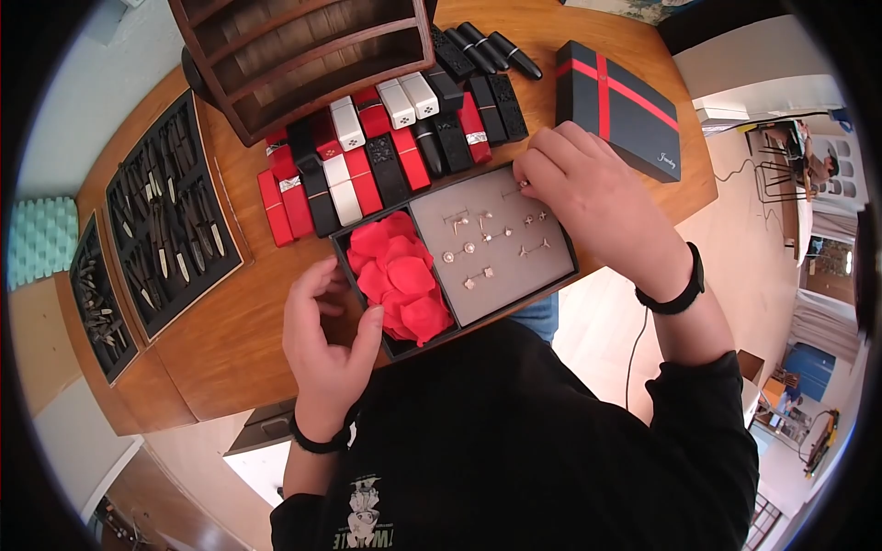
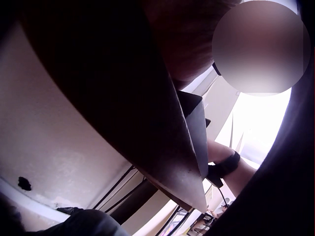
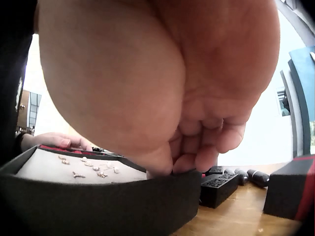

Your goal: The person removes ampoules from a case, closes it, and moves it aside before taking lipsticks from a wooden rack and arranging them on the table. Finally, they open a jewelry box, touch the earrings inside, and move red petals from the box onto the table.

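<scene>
A black jewelry box (image 1: pixel 519 312) lies near the table's front edge. Red fabric petals (image 1: pixel 400 275) fill its left compartment, and a grey foam pad (image 1: pixel 496 280) with several pairs of earrings (image 1: pixel 478 277) fills the right one. My right hand (image 1: pixel 588 188) is over the pad's far right corner. Its thumb and fingertips pinch at a small earring (image 1: pixel 514 191) there; the right wrist view shows the fingers curled down to the pad, hiding the earring. Beside the box's left wall, my left hand (image 1: pixel 326 335) rests with loosely bent fingers, thumb tip at the edge by the petals.
Behind the box stand several red, white and black lipstick cases (image 1: pixel 390 170), with a wooden shelf rack (image 1: pixel 312 64) beyond. A dark lidded box (image 1: pixel 620 110) with red ribbon lies right. Black trays (image 1: pixel 170 207) of slim dark pieces lie left. The left wrist view is mostly dark.
</scene>
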Demonstrator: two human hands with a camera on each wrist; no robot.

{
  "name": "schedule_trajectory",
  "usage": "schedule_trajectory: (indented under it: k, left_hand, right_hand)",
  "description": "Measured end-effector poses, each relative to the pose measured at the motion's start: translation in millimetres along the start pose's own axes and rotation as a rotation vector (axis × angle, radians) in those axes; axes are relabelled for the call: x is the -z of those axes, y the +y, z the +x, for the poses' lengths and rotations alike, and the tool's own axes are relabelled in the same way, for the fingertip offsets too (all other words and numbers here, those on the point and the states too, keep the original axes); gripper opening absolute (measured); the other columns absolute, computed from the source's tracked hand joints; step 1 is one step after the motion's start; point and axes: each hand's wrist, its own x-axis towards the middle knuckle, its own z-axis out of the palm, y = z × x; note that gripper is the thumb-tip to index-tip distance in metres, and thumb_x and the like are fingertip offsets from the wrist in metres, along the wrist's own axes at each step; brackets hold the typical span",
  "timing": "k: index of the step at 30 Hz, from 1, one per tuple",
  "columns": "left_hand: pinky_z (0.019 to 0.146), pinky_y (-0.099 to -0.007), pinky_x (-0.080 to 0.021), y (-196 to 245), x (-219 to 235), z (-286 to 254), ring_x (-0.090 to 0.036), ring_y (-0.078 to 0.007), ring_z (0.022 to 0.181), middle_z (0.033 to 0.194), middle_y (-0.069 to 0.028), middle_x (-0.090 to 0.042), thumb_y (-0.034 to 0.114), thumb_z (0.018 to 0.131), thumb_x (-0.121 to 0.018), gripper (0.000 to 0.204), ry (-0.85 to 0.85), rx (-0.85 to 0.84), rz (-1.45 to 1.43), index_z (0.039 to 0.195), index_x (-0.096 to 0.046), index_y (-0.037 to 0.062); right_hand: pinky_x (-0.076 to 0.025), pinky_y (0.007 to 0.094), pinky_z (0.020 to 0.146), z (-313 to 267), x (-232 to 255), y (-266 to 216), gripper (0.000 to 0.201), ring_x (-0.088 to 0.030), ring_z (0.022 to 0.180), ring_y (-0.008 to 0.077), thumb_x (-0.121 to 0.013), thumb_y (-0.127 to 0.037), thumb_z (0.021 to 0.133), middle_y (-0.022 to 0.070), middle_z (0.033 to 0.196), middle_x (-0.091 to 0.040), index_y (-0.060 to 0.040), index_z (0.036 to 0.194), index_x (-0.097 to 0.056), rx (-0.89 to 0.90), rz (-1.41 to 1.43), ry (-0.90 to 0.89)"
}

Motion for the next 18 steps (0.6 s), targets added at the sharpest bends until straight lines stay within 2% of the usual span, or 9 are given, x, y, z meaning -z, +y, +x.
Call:
schedule_trajectory:
  k: [1, 3, 5, 7, 14, 16, 18]
  left_hand:
    - [0.082, -0.0325, -0.052, 0.2, 0.4, -0.1, -0.068, -0.0240, 0.102, 0.116, -0.0130, -0.069, 0.010, 0.084, -0.086, 0.060, 0.000, 0.001, 0.000, 0.138, -0.061, 0.0003]
    - [0.087, -0.0306, -0.052, 1.2, 1.9, 0.1, -0.063, -0.0173, 0.097, 0.118, -0.0106, -0.066, 0.002, 0.090, -0.074, 0.057, -0.038, -0.025, 0.013, 0.144, -0.056, 0.0006]
    - [0.087, -0.0306, -0.052, 0.9, 2.1, 0.1, -0.064, -0.0174, 0.097, 0.118, -0.0108, -0.066, 0.002, 0.090, -0.074, 0.057, -0.041, -0.025, 0.012, 0.144, -0.056, 0.0004]
    - [0.087, -0.0306, -0.052, 0.3, 2.0, -0.2, -0.064, -0.0174, 0.097, 0.119, -0.0110, -0.066, 0.002, 0.090, -0.074, 0.057, -0.042, -0.024, 0.011, 0.144, -0.056, 0.0002]
    - [0.086, -0.0311, -0.053, 1.0, 2.1, 0.5, -0.064, -0.0182, 0.097, 0.118, -0.0114, -0.066, 0.002, 0.089, -0.075, 0.058, -0.039, -0.031, 0.017, 0.144, -0.057, 0.0006]
    - [0.086, -0.0313, -0.053, 1.1, 2.3, 0.5, -0.065, -0.0184, 0.097, 0.118, -0.0115, -0.066, 0.002, 0.089, -0.075, 0.058, -0.039, -0.031, 0.020, 0.144, -0.057, 0.0007]
    - [0.086, -0.0316, -0.053, 1.0, 2.2, -0.5, -0.064, -0.0187, 0.097, 0.118, -0.0116, -0.066, 0.003, 0.089, -0.075, 0.057, -0.039, -0.020, 0.020, 0.144, -0.057, 0.0008]
  right_hand:
    - [-0.052, 0.0373, 0.090, 0.1, -0.4, -1.9, 0.014, -0.059, 0.102, 0.0285, -0.067, -0.007, 0.089, 0.0094, 0.103, -0.058, -0.0052, 0.102, -0.062, 0.016, -0.086, 0.002]
    - [-0.052, 0.0382, 0.090, 0.1, -2.5, -2.5, 0.017, -0.058, 0.101, 0.0293, -0.071, -0.006, 0.088, 0.0092, 0.103, -0.057, -0.0057, 0.102, -0.060, 0.017, -0.090, 0.019]
    - [-0.051, 0.0392, 0.090, 0.0, -3.1, -0.3, 0.021, -0.058, 0.101, 0.0301, -0.074, -0.005, 0.088, 0.0090, 0.102, -0.056, -0.0062, 0.103, -0.059, 0.017, -0.094, 0.036]
    - [-0.051, 0.0404, 0.090, -0.9, -1.4, 4.6, 0.021, -0.058, 0.102, 0.0311, -0.074, -0.005, 0.088, 0.0096, 0.103, -0.056, -0.0059, 0.102, -0.058, -0.004, 0.071, 0.029]
    - [-0.051, 0.0421, 0.090, -1.6, 4.9, -3.7, 0.021, -0.059, 0.103, 0.0328, -0.074, -0.004, 0.090, 0.0107, 0.105, -0.058, -0.0054, 0.103, -0.058, -0.049, 0.223, 0.002]
    - [-0.051, 0.0426, 0.091, 0.5, 2.4, -8.0, 0.022, -0.060, 0.106, 0.0338, -0.075, -0.004, 0.089, 0.0114, 0.106, -0.061, -0.0053, 0.107, -0.061, 0.055, 0.294, -0.008]
    - [-0.051, 0.0430, 0.092, 2.0, 0.3, -12.1, 0.023, -0.061, 0.106, 0.0344, -0.076, -0.005, 0.089, 0.0117, 0.107, -0.061, -0.0053, 0.108, -0.063, 0.061, 0.295, -0.016]
